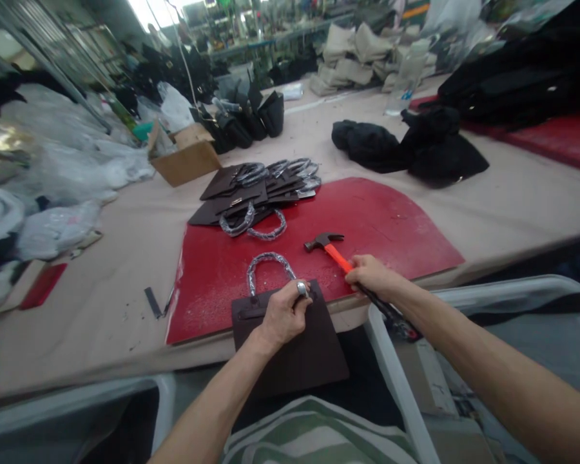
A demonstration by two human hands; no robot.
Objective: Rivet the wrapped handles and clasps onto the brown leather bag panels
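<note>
Table (111,277), pale-covered, running across before you; its near edge faces you.
Clear plastic bags (72,148), heaped toward the table's left side.
Black heap (517,80), toward the far right corner, over a second red surface (551,138).
Red mat (367,225), one, lying along the near edge under your work.
White-rimmed bins (401,380), standing below the near edge, on either side of you.
Brown panel (302,354), your workpiece: top edge on the mat, lower part overhanging the near edge; film-wrapped handle (270,258) looping away from you.
Pile of dark panels (251,190), film-wrapped handles among them, covering the mat's far left corner and blocking that part.
Black cloth-like pieces (410,145), two, lying beyond the mat's far edge.
Beige stack (355,58), blurred, near the far edge.
Cardboard box (188,158), open, left of the far edge's middle.
Hammer (336,254), orange and black, head over the mat.
Your right hand (372,277): wrapped around the hammer's handle.
Your left hand (287,312): fingers curled closed at the panel's top edge, with a round metal piece (301,289) showing; whether gripped or worn, cannot tell.
</note>
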